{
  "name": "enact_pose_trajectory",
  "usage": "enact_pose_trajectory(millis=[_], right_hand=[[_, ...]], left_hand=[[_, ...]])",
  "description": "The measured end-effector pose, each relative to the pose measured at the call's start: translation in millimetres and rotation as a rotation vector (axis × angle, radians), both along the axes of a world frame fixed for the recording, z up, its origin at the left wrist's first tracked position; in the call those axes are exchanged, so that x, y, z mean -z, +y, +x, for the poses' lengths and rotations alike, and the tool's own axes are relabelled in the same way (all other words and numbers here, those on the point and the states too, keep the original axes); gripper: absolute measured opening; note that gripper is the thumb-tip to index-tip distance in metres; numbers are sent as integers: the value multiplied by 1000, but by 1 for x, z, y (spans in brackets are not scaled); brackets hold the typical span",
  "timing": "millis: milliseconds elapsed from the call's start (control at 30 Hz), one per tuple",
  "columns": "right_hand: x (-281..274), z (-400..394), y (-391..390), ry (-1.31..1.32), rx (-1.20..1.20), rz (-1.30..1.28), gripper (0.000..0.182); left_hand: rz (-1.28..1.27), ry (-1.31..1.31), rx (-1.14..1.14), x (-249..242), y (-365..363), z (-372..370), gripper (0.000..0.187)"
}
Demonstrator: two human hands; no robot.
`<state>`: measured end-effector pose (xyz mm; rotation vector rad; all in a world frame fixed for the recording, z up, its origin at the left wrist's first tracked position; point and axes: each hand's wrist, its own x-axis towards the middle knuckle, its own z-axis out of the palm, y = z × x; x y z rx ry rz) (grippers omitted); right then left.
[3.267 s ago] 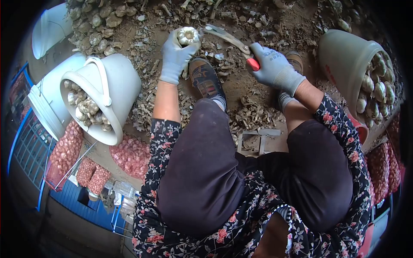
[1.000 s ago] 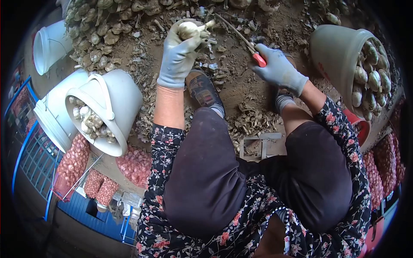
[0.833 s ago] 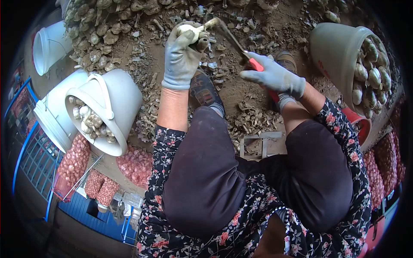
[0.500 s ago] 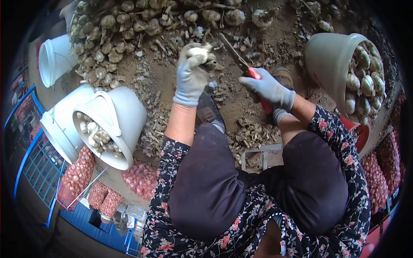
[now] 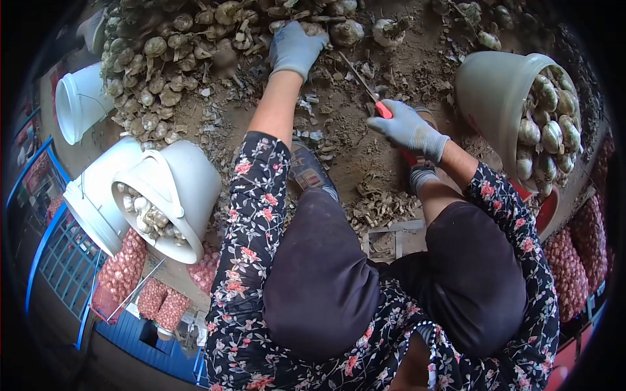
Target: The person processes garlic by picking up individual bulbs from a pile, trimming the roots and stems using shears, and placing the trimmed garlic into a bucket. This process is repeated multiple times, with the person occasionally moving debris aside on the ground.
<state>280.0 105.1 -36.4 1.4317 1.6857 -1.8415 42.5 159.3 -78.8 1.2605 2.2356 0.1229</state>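
Note:
My left hand (image 5: 297, 51), in a pale glove, is at the near edge of the garlic pile (image 5: 186, 45). Its thumb and fingers are apart over a bulb (image 5: 313, 29); the fingertips are partly hidden among the garlic. My right hand (image 5: 407, 127), gloved too, is closed around the red handles of a pair of shears (image 5: 365, 88). The long blades point up and to the left, over the dirt floor between the pile and my shoes.
A bucket full of garlic bulbs (image 5: 492, 91) lies tilted at the right. At the left, a white bucket holds some bulbs (image 5: 189, 176), beside two more white buckets (image 5: 101, 189) (image 5: 88, 101). Mesh sacks (image 5: 120, 264) (image 5: 566, 270) stand at both sides. Dry trimmings (image 5: 381, 205) litter the floor.
My left hand has moved up and away to the pile, and the bulb it held is no longer in it. My right hand and the shears have stayed almost in place.

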Motion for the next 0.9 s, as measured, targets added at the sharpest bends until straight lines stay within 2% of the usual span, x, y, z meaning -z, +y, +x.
enact_pose_trajectory(millis=[33, 67, 133, 167, 233, 267, 333, 400, 467, 567, 600, 667, 700, 900], right_hand=[[1, 1, 1, -67, -163, 234, 40], [-2, 2, 3, -66, -161, 236, 40], [-16, 3, 7, -194, -261, 259, 50], [-20, 2, 8, -186, -284, 344, 49], [-20, -2, 8, -178, -291, 444, 46], [-22, -4, 9, -172, -303, 548, 43], [-25, -7, 8, -152, -298, 665, 38], [-37, -11, 14, -172, -378, 709, 39], [-39, -8, 11, -94, -343, 814, 53], [-52, -8, 5, -46, -369, 966, 74], [-59, -11, 7, -50, -379, 922, 76], [-97, -15, 9, -81, -365, 843, 62], [-120, -14, 8, -55, -368, 833, 55], [-210, -3, -9, 3, -268, 868, 45]], left_hand=[[15, -147, 2, -1, -7, -5, 46], [17, -146, 4, -2, -17, -10, 46], [260, -469, -104, -5, -44, -13, 44], [252, -467, -99, -12, -55, -10, 44], [354, -944, -282, -42, -66, 2, 53], [362, -944, -276, -48, -70, 4, 53], [372, -683, -95, -55, -72, 9, 53], [430, -703, -82, -49, -79, 8, 50], [567, -451, 85, -71, -78, 14, 44], [673, -321, 128, -106, -81, 19, 54], [696, -220, 115, -110, -84, 20, 61], [746, -58, 80, -139, -92, 29, 75], [668, -52, 56, -158, -94, 34, 79], [762, 53, 55, -234, -97, 50, 82]])
